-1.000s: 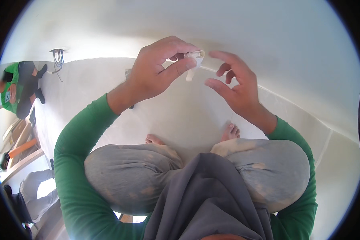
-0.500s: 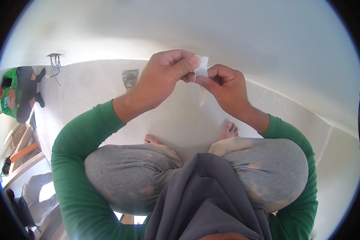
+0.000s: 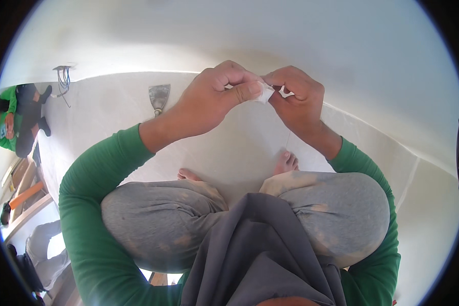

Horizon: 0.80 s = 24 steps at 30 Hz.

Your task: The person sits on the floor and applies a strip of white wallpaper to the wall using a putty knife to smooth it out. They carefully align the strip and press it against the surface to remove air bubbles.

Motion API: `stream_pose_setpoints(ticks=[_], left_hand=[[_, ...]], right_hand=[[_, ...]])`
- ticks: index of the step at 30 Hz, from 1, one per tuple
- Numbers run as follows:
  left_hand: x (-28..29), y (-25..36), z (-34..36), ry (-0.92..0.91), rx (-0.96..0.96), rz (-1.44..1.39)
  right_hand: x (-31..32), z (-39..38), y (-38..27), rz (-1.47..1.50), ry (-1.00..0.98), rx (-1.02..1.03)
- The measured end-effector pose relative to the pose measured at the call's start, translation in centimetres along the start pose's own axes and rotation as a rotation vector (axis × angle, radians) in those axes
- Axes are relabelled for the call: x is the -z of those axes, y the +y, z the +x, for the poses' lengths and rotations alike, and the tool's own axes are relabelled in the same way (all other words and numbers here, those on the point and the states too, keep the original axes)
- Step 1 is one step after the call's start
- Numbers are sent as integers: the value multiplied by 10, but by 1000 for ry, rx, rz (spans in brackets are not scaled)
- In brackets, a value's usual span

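Observation:
My left hand (image 3: 219, 92) pinches a small, crumpled white piece (image 3: 264, 94) that looks like paper or thin sheet, with the thumb pressed on top. Close against it on the right, my right hand (image 3: 296, 94) is closed, its thumb and forefinger at the piece's edge. A bit of white (image 3: 286, 92) also shows among the right hand's fingers. Both hands are raised in front of the white wall, above my bent knees. Beyond my left forearm, a scraper (image 3: 159, 97) with a wide, stained metal blade lies on the floor; my wrist partly covers its handle.
Ahead and right stands the white wall (image 3: 352, 61), meeting the pale floor (image 3: 229, 148). Loose wires (image 3: 64, 81) stick out of a wall opening at the left. A person in green (image 3: 15, 120) sits at the far left, near wooden boards (image 3: 28, 196). Another person's grey-clad legs (image 3: 46, 250) show lower left.
Both hands have risen slightly. The white piece has tilted in the fingers, and a white bit now shows in the right hand. More of the scraper is visible.

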<state>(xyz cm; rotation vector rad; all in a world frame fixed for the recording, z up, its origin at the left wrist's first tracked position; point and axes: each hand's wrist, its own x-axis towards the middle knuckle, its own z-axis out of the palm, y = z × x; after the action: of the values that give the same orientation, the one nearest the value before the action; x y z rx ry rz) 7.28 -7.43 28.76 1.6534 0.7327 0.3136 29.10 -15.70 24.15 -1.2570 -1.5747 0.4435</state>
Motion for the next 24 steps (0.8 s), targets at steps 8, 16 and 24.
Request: stream_pose_setpoints(ticks=[8, 16, 24], left_hand=[[1, 1, -2, -83, -14, -105], [-3, 13, -9, 5, -109, -284], [2, 22, 0, 5, 118, -146]], right_hand=[[4, 6, 1, 23, 68, -24], [7, 13, -1, -65, 93, 120], [26, 35, -8, -434, 35, 917]])
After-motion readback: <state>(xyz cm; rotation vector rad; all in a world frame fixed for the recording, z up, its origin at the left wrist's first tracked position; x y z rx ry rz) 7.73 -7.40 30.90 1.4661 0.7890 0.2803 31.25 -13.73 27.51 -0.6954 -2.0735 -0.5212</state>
